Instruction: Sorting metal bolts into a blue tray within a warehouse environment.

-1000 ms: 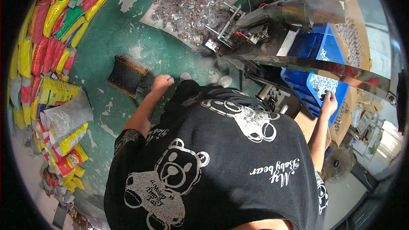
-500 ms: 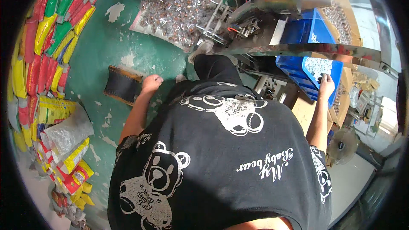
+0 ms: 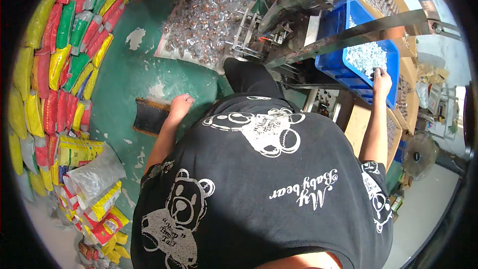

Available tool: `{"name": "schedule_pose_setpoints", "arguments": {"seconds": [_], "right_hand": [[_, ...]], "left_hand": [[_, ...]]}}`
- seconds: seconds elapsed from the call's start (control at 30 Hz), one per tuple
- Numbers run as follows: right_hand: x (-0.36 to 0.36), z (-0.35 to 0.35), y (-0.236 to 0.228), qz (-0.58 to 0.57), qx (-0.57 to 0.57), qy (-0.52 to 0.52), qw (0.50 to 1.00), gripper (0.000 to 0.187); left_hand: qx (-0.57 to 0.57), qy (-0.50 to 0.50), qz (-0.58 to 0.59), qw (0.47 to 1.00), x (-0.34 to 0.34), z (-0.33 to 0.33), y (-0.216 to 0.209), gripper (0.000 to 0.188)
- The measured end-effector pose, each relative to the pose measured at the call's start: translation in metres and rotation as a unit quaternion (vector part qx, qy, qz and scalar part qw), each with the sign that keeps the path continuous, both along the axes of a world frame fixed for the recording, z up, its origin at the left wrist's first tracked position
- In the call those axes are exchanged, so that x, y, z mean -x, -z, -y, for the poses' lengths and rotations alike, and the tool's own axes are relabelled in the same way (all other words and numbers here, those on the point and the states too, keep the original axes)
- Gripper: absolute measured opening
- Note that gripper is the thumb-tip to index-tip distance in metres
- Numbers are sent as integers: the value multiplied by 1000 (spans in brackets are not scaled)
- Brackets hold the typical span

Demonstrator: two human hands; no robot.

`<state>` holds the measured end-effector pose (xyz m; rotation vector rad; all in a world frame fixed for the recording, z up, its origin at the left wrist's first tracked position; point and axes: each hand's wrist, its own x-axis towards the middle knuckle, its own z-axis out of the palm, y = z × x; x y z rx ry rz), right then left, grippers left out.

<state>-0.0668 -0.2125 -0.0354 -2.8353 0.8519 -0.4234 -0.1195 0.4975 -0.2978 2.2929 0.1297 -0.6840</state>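
My right hand [image 3: 382, 82] reaches into the front end of a blue plastic bin [image 3: 392, 82] at the right. Its fingers are drawn together at the edge of a heap of small pale pieces [image 3: 366, 59]. Something dark shows at the fingertips, too small to name. On the other side, my left hand [image 3: 182, 103] hovers above the green floor, beside my thigh, with its fingers curled in. Whether anything is inside that curl is hidden. A dark rectangular piece with worn brown edges [image 3: 152, 117] lies on the floor to the left of this hand.
A metal bar [image 3: 348, 37] crosses above the bin, beside a machine frame [image 3: 246, 32]. Many small clear and brown parts [image 3: 209, 15] are heaped on a floor sheet ahead. Colourful sacks [image 3: 64, 65] are stacked at left. Cardboard boxes [image 3: 361, 127] and a fan [image 3: 419, 154] stand at right.
The whole view has shifted and turned slightly, so the metal bar now slants more. My right hand stays at the pale pieces. My left hand remains curled, slightly farther forward beside the dark piece.
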Motion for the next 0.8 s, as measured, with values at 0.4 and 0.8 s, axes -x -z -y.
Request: {"name": "schedule_pose_setpoints", "arguments": {"seconds": [0.4,0.8], "right_hand": [[-3,-5,-4,-30,8,7,999,35],[-5,-4,-2,-15,-41,3,999,32]], "left_hand": [[-3,38,36,999,17,25,-6,26],[-51,227,10,973,37,-4,58,34]]}}
